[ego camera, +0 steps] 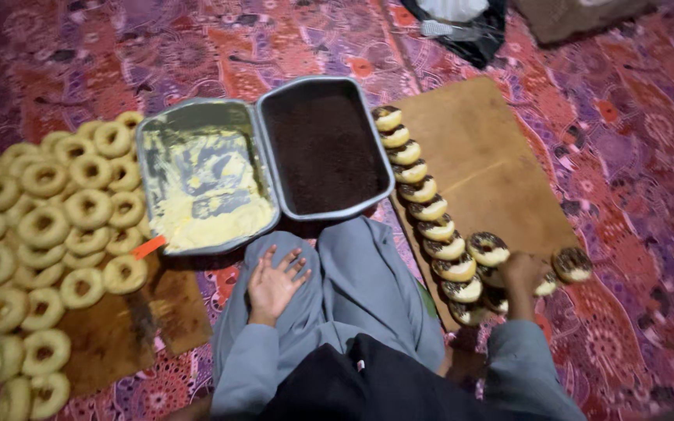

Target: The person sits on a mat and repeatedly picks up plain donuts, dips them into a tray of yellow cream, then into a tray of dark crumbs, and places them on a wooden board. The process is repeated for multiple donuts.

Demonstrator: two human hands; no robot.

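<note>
My left hand (273, 282) rests flat on my grey-clad knee, fingers spread, holding nothing. My right hand (521, 279) reaches down to the near corner of a brown board (484, 164), its fingers among the chocolate-topped doughnuts there; whether it grips one I cannot tell. A row of several topped doughnuts (423, 191) runs along the board's left edge. A metal tray of dark chocolate sprinkles (323, 148) sits ahead of my knees. Beside it on the left is a metal tray smeared with yellow cream (200, 183).
Several plain doughnuts (48, 234) are piled on a wooden board at the left. An orange scraper handle (150, 247) pokes out by the cream tray. A black plastic bag (462, 23) lies at the top. A patterned red cloth covers the floor.
</note>
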